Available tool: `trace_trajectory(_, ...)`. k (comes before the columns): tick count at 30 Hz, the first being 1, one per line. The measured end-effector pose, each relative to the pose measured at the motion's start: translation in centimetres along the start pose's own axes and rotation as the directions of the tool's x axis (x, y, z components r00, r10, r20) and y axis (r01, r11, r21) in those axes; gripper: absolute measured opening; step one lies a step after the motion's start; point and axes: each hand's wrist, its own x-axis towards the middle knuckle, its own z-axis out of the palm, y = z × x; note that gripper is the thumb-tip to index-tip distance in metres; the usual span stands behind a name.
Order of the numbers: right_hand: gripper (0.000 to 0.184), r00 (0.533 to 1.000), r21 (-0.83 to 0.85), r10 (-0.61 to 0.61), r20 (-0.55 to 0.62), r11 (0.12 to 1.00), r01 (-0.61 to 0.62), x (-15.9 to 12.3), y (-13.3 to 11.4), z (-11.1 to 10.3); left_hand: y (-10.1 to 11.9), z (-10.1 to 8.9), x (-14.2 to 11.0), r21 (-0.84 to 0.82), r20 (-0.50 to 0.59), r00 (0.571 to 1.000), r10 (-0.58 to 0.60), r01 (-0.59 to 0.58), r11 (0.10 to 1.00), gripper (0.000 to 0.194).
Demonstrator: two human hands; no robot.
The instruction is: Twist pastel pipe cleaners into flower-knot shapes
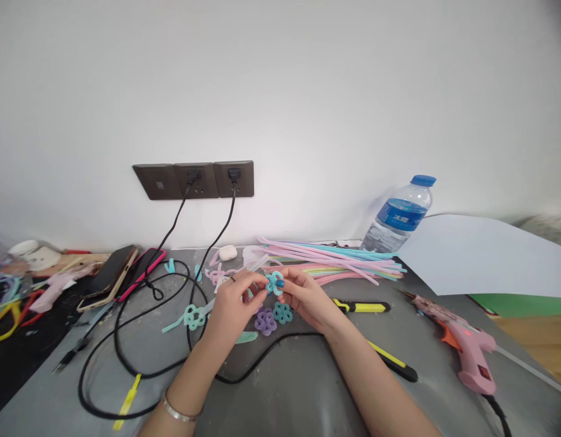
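Observation:
Between the fingertips of both hands is a light-blue pipe-cleaner flower (274, 281) with looped petals, held up above the table. My left hand (239, 303) pinches it from the left, and my right hand (305, 296) grips its other side with thumb and fingers. Just below lie a purple pipe-cleaner flower (265, 321) and a teal pipe-cleaner flower (283, 312). Left of my left hand rests a mint flower with a stem (193, 317). A pink flower (216, 275) sits behind it, partly hidden. A mint leaf-like piece (246, 337) lies under my left wrist.
Loose pipe cleaners (335, 258) lie along the wall beside a water bottle (399, 215). At right is a pink glue gun (462, 343), its light lit. Two yellow-black cutters (365, 306) lie nearer. Black cables (121, 346) loop across the left, near phones (110, 276) and scissors (10, 318).

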Motion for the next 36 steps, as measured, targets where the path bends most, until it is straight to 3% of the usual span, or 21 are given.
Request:
trace_trajectory(4,0.029,1.000,0.008,-0.005,0.031,1.000,0.005,-0.09,0.04,-0.04,-0.18,0.23,-0.11,-0.045,-0.014,1.000,-0.001,0.000,0.999,0.017)
trace_trajectory(11,0.027,0.998,0.011,-0.030,0.064,1.000,0.029,-0.20,-0.01,-0.03,-0.17,0.31,0.09,-0.343,0.025,0.982,-0.188,0.185,0.921,0.014)
trace_trajectory(19,0.027,0.998,0.002,-0.037,0.056,0.999,0.037,-0.30,-0.36,-0.01,0.19,0.67,0.13,-0.465,0.069,0.968,-0.242,0.246,0.851,0.013)
trace_trajectory(23,0.029,0.998,0.000,-0.049,0.042,0.999,0.049,-0.30,-0.40,0.10,0.34,0.53,0.20,-0.544,0.100,0.952,-0.288,0.295,0.786,0.024)
trace_trajectory(29,0.030,0.997,0.002,-0.066,0.040,0.998,0.066,-0.27,-0.17,0.24,0.39,0.36,0.23,-0.666,0.164,0.877,-0.451,0.436,0.605,0.035)
trace_trajectory(32,0.030,0.997,0.003,-0.064,0.043,0.998,0.064,-0.31,-0.21,0.27,0.40,0.42,0.20,-0.696,0.188,0.868,-0.461,0.448,0.561,0.037)
trace_trajectory(36,0.032,0.997,0.013,-0.061,0.045,0.998,0.061,-0.32,-0.18,0.22,0.42,0.59,0.13,-0.693,0.207,0.881,-0.426,0.439,0.571,0.038)
